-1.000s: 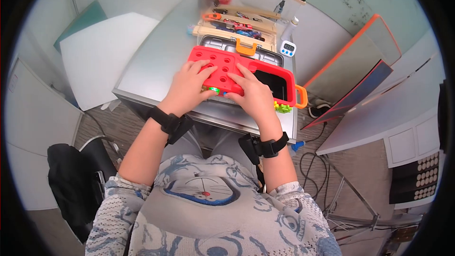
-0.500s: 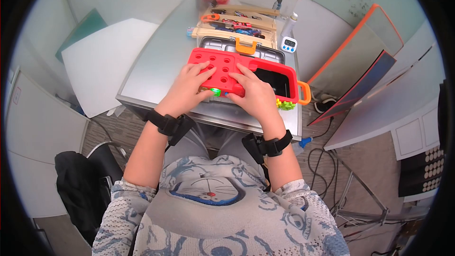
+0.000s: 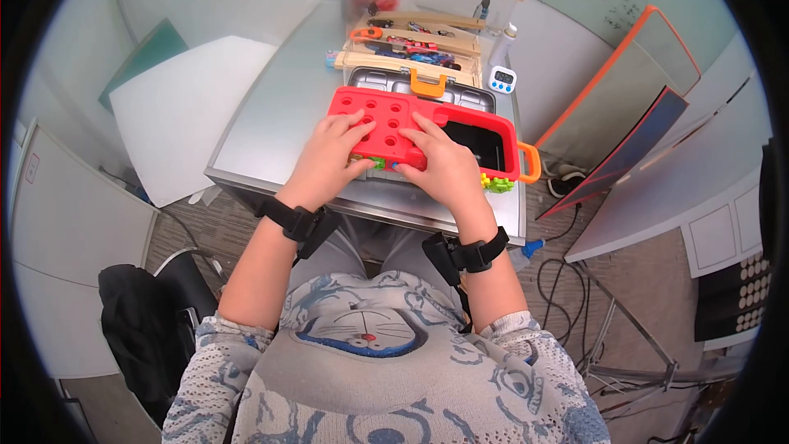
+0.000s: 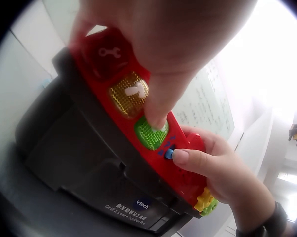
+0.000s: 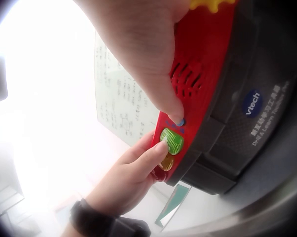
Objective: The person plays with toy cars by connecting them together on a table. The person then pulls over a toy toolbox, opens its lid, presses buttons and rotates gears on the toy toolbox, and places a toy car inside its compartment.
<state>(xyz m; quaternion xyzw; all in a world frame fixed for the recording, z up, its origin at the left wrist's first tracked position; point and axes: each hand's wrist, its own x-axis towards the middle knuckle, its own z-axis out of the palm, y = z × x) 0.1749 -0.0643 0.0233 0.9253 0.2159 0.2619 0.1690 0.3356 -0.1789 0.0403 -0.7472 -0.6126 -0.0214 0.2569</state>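
A red and dark grey toy toolbox (image 3: 382, 153) lies on the table in front of the person, holes in its red top and an open black compartment (image 3: 478, 144) at the right. My left hand (image 3: 319, 163) rests its fingers on the top, and its thumb touches the green button (image 4: 147, 138) on the front edge. Beside that sit a yellow button (image 4: 122, 101) and a red wrench button (image 4: 100, 55). My right hand (image 3: 449, 171) lays its fingers over the top, its thumb against a small blue switch (image 5: 182, 122).
Yellow and green gears (image 3: 498, 184) and an orange handle (image 3: 531, 163) stick out at the toolbox's right. Behind it are a grey tray-like part with an orange latch (image 3: 428, 87), toy cars on wooden racks (image 3: 460, 74), a timer (image 3: 502, 79) and a white bottle (image 3: 501, 48). The metal table (image 3: 261, 115) extends left.
The green button glowed brightly before and looks dimmer now. Both hands keep nearly the same place on the toolbox; the head view has shifted slightly.
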